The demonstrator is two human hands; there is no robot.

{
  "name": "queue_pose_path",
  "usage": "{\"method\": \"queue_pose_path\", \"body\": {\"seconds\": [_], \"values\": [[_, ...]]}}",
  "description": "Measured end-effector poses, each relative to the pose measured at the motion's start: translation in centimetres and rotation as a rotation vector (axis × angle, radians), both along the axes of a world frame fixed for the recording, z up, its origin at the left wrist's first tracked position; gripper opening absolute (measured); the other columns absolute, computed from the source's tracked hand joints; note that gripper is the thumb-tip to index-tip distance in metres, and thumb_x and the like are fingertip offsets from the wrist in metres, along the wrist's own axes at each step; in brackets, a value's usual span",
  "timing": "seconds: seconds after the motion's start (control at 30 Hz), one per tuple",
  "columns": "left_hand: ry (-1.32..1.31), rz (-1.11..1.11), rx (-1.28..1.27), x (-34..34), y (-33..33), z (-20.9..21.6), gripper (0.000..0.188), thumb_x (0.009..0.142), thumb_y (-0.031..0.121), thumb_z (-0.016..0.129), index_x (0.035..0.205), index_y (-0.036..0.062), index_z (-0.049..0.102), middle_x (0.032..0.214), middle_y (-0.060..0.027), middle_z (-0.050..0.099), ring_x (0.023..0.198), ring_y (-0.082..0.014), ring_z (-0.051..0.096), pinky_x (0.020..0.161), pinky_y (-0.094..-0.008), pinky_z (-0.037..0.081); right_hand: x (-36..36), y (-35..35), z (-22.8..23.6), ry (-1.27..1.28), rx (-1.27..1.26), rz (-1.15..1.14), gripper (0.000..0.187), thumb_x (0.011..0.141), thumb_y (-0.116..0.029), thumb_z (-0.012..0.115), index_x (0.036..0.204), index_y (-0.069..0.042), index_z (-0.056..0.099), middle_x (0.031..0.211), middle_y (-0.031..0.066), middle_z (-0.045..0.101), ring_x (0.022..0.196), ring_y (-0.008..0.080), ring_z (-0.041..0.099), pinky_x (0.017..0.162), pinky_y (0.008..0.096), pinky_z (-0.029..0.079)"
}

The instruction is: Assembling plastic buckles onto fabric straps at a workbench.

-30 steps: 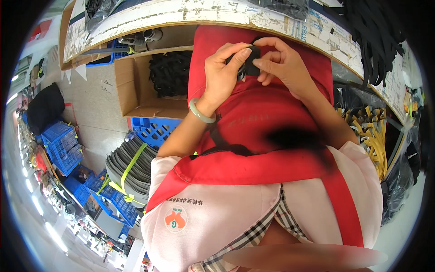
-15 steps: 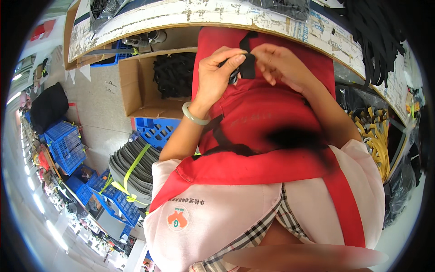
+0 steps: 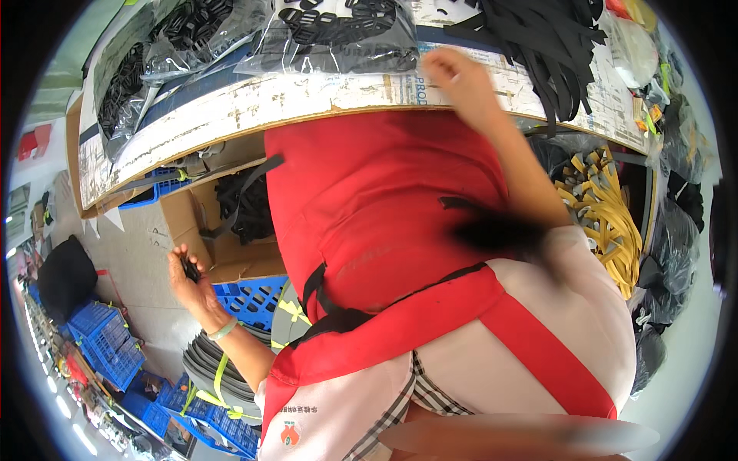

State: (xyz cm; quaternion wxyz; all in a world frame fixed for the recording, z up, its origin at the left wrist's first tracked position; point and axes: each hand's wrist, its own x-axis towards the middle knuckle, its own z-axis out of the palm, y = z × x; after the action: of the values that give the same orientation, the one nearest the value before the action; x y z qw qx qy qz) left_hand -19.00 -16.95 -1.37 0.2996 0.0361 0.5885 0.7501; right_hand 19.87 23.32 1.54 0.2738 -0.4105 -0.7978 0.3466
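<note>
My left hand [image 3: 194,290] is out to the left, beside the cardboard box [image 3: 184,230], its fingers curled round a small black piece [image 3: 189,267] that looks like a plastic buckle. A black webbing strap [image 3: 247,184] lies across that box, over a heap of dark straps [image 3: 242,207]. My right hand [image 3: 461,81] is over the worktable's front edge, smeared by motion. It is between a clear bag of black plastic buckles [image 3: 330,42] and a bunch of black webbing straps [image 3: 550,69]. Whether its fingers hold anything does not show.
The worn white worktable [image 3: 307,96] curves across in front of me. More bagged buckles [image 3: 192,31] are at its left. Yellow straps [image 3: 603,219] hang at the right. Coiled grey webbing [image 3: 223,376] and blue crates [image 3: 108,346] stand at the lower left.
My hands have parted from the black strap they held over my red apron. The left went down and left with a black piece; the right went up to the worktable. The strap now crosses the box.
</note>
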Motion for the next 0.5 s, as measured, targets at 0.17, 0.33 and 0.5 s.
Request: {"method": "queue_pose_path", "body": {"seconds": [0.17,0.33,0.5], "values": [[-0.351,-0.2,0.182,5.6,7.2,-2.1,0.032,0.094,0.013,0.057,0.121,-0.0033,0.053,0.113,-0.0154,0.061,0.087,-0.0176,0.056,0.073,-0.0271,0.048,7.5,8.5,-0.9,-0.596,0.715,-0.449,0.025,0.079,-0.026,0.071,0.098,-0.01,0.067,0.099,0.0083,0.065,0.095,0.0295,0.059,0.082,0.0381,0.048],[-0.216,-0.507,0.042,11.7,14.2,-0.9,0.033,0.095,0.009,0.055,0.126,0.0048,0.045,0.1,-0.0152,0.066,0.068,-0.0141,0.056,0.055,-0.0256,0.044,9.1,5.5,0.2,-0.331,0.529,-0.445,0.023,0.084,-0.029,0.066,0.092,-0.008,0.067,0.088,0.0112,0.066,0.081,0.0308,0.064,0.071,0.0387,0.049],[-0.203,-0.698,0.088,15.1,18.6,0.6,0.014,0.094,0.008,0.057,0.106,0.0019,0.053,0.088,-0.015,0.067,0.06,-0.0141,0.058,0.049,-0.0237,0.044,6.3,-1.3,9.0,-0.126,0.285,-0.525,0.021,0.081,-0.018,0.075,0.095,-0.004,0.067,0.07,-0.0022,0.06,0.062,0.0038,0.047,0.056,0.0206,0.04]]}}
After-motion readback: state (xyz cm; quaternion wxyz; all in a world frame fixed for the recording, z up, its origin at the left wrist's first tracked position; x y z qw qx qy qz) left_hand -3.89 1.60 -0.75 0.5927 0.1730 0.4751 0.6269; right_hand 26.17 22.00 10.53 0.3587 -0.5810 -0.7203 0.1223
